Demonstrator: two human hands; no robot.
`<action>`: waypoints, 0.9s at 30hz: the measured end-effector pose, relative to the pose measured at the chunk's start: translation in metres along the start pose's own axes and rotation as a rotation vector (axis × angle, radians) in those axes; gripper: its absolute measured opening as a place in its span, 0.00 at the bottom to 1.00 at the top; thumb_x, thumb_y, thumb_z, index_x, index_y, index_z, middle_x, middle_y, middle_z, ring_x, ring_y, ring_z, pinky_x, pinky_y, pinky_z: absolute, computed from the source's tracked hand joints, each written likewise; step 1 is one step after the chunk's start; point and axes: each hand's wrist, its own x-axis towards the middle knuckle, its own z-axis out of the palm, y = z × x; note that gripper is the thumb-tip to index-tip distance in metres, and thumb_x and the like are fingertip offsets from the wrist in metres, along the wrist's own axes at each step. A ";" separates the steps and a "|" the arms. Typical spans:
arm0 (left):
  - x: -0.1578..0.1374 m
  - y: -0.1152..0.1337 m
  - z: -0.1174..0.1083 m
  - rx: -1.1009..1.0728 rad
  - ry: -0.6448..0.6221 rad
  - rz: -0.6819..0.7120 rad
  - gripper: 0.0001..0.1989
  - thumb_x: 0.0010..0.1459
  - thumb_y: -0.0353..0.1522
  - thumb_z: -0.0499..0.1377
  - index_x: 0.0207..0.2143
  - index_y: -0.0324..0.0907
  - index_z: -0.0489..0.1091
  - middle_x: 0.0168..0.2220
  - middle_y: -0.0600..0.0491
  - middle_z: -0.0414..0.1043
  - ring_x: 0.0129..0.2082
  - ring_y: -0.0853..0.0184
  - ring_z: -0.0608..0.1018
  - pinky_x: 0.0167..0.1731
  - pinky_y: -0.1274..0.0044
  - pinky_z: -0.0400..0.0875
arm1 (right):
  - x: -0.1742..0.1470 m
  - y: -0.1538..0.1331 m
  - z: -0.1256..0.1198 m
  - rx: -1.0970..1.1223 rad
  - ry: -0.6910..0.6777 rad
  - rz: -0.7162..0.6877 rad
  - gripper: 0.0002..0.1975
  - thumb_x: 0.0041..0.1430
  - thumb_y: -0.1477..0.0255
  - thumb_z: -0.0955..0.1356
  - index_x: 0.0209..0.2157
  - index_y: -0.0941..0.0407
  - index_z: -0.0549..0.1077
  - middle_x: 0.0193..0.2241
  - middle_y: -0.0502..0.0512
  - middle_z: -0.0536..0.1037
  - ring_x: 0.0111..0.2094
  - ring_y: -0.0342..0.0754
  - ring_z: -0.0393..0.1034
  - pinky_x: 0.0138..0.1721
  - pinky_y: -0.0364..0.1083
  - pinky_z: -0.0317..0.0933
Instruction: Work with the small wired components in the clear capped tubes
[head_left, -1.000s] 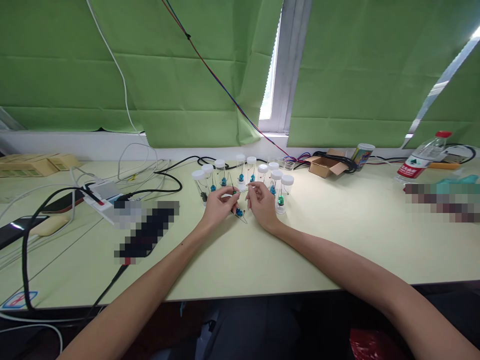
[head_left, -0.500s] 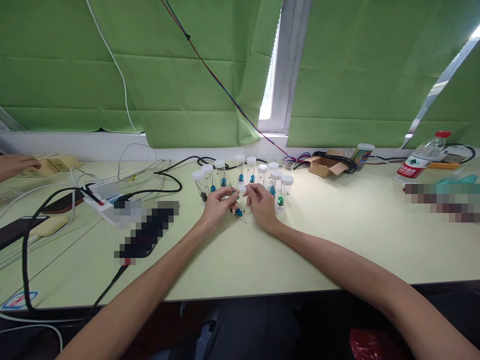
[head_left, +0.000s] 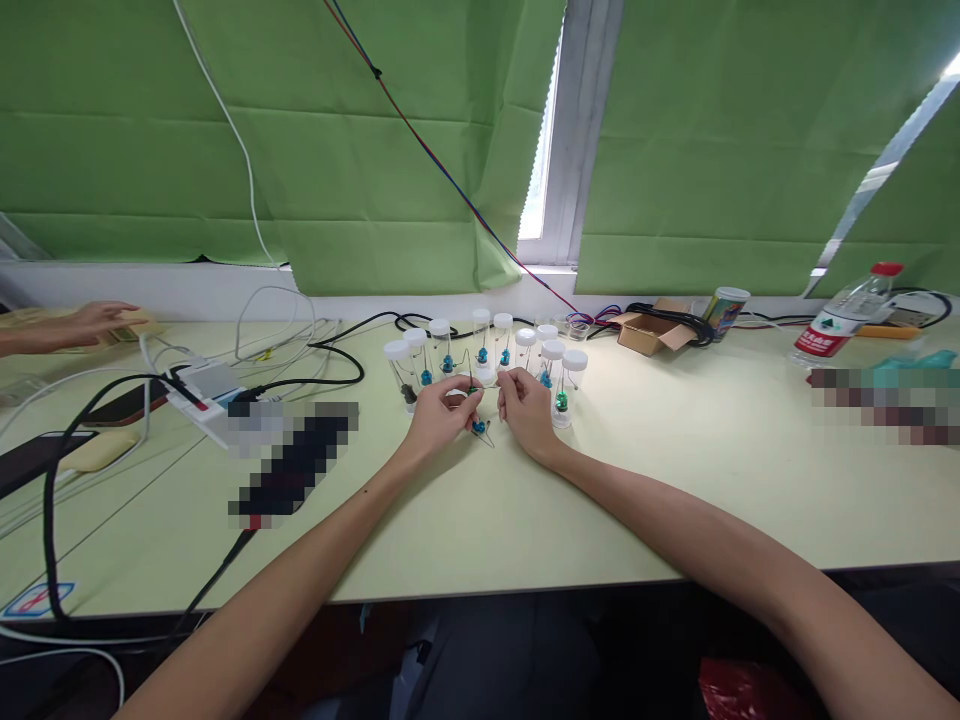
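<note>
Between thumb and fingers, my left hand (head_left: 441, 418) pinches a small green component with thin wire leads (head_left: 472, 391), one lead sticking upward. Facing it, my right hand (head_left: 526, 412) is closed, its fingertips pressed together beside a thin lead; what they grip is too small to make out. Just below the fingers lies a blue component with bent leads (head_left: 479, 427) on the table. Around the hands stand several clear vials with white caps, such as one holding a green part (head_left: 562, 400) and one holding a dark part (head_left: 407, 392). A white lid-like piece (head_left: 485, 377) shows behind my fingertips.
A power strip with cables (head_left: 206, 395) and a blurred dark device (head_left: 300, 460) lie left. Another person's hand (head_left: 101, 322) is over yellowish boxes at far left. An open cardboard box (head_left: 649, 335), a can (head_left: 726, 312) and a water bottle (head_left: 840, 325) stand back right.
My left hand has turned slightly, and a lead of the green component now points up. My right fingers have curled in more. The other person's hand has moved right.
</note>
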 end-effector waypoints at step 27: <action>-0.001 0.004 0.002 0.005 0.031 0.015 0.11 0.54 0.39 0.63 0.35 0.40 0.73 0.23 0.53 0.71 0.20 0.70 0.72 0.23 0.77 0.68 | -0.002 -0.003 0.000 0.012 0.009 0.044 0.16 0.67 0.59 0.61 0.28 0.52 0.61 0.18 0.42 0.65 0.16 0.40 0.62 0.22 0.42 0.57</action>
